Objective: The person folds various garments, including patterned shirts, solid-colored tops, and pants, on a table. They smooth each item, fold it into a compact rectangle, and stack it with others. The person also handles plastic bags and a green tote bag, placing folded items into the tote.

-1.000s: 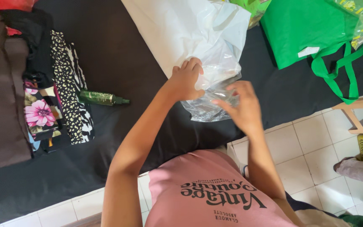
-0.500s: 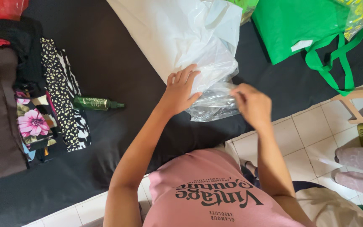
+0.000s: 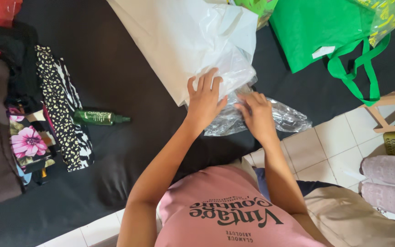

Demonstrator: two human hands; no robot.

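Head view, steeply downward (close)

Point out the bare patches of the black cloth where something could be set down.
Bare black cloth lies between the patterned folded clothes and the white plastic bag, above the green bottle, and below it toward the left arm. Crowded: the left edge with clothes, the green bag, and around both hands on the clear plastic.

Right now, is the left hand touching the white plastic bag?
Touching. The head view shows the left hand flat on the white plastic bag, with its fingers spread over the crinkled edge.
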